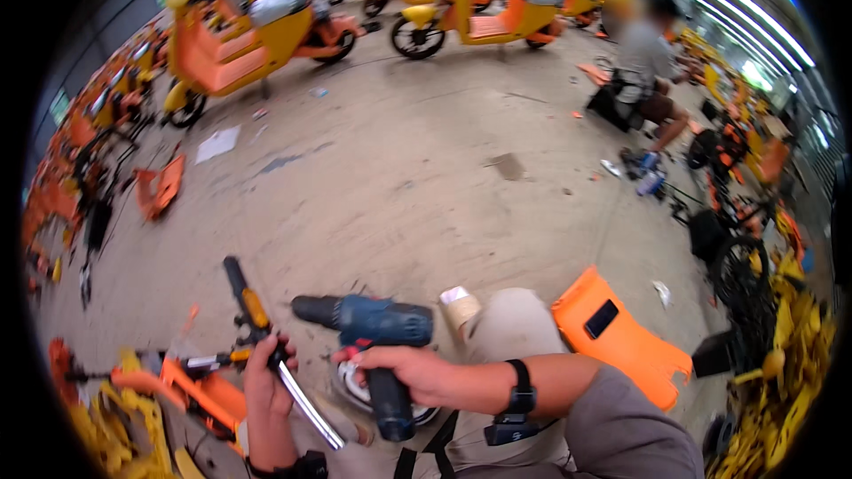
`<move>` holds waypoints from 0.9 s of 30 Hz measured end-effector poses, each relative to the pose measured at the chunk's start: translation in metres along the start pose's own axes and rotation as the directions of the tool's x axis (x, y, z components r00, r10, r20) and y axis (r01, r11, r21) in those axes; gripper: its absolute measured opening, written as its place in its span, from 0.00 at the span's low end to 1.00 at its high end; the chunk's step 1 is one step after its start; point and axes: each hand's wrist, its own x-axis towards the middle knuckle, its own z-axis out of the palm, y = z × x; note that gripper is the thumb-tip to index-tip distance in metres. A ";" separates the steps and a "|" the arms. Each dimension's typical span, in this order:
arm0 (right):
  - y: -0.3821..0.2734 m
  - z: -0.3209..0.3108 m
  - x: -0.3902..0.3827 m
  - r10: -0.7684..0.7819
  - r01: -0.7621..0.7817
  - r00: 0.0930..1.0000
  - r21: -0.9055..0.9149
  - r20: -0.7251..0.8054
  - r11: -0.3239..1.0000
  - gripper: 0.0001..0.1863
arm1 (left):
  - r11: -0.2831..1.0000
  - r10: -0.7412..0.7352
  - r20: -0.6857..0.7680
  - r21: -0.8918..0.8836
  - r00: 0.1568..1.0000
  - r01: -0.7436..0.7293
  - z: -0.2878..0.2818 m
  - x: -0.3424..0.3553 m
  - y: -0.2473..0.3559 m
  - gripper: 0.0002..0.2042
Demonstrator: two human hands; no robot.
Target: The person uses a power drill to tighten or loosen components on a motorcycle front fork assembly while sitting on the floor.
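My left hand point(268, 381) is closed around a scooter handlebar point(306, 406), which has a bare chrome tube at the near end and a black grip with a yellow housing at the far end. In my right hand point(404, 374) is a blue and black cordless drill point(382, 321), gripped by its handle and with its nose pointing left. The drill's nose is close to the handlebar but apart from it. Below the drill, a round whitish object point(348, 386) is partly hidden by my right hand and the drill's handle.
An orange panel point(635, 359) bearing a dark rectangle point(602, 319) lies right of my knee. Orange and yellow parts point(200, 390) lie at the left. Yellow scooters point(240, 44) stand ahead. A person point(641, 71) crouches at the far right, near piled parts point(777, 364).
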 end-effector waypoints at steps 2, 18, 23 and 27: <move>-0.009 0.009 -0.011 0.099 -0.099 0.995 -0.005 -0.018 0.995 0.17 | 0.995 -0.073 0.007 -0.073 0.997 0.074 0.001 -0.002 0.011 0.10; -0.014 0.015 -0.031 -0.040 0.032 0.999 -0.302 -0.022 0.953 0.23 | 0.920 -0.005 0.041 0.393 0.999 -0.011 0.046 -0.017 0.003 0.12; -0.011 0.012 -0.029 -0.043 0.050 0.999 -0.396 0.026 0.917 0.23 | 0.897 -0.028 0.010 0.442 1.000 0.021 0.050 -0.014 -0.001 0.15; -0.007 0.011 -0.028 -0.032 0.039 0.999 -0.384 0.024 0.923 0.22 | 0.903 -0.037 0.033 0.429 0.999 0.020 0.048 -0.016 0.000 0.16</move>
